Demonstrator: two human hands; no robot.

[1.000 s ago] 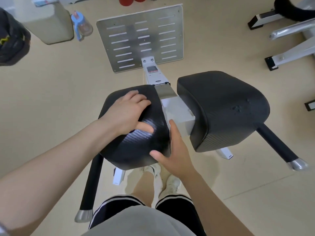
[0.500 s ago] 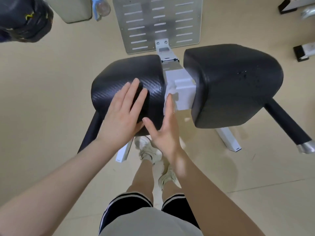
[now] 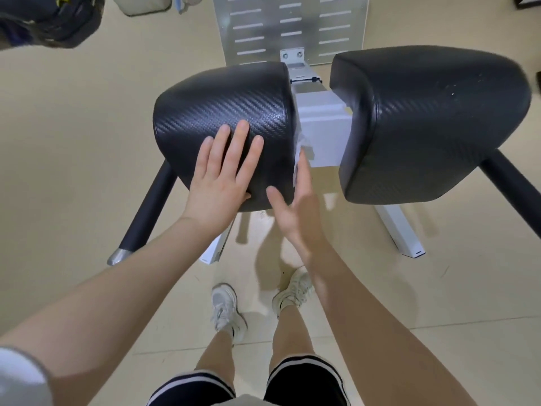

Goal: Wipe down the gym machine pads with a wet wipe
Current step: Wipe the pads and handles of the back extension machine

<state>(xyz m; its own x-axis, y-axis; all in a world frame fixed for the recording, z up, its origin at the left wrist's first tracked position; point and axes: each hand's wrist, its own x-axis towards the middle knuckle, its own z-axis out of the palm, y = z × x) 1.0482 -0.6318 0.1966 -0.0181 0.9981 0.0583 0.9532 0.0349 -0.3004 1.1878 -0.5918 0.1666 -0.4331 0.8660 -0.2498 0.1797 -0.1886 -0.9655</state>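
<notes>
The left hand (image 3: 224, 174) is lying flat, fingers straight, steadying the firm, textured left pad (image 3: 225, 112), while the right hand's (image 3: 295, 206) straight fingers are pressing the thin, limp wet wipe (image 3: 298, 152) against its inner side, likely bunching unless kept flat.

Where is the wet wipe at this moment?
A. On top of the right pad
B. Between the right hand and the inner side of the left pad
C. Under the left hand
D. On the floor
B: the white wet wipe is pressed by the right hand against the inner side of the left pad.
</notes>
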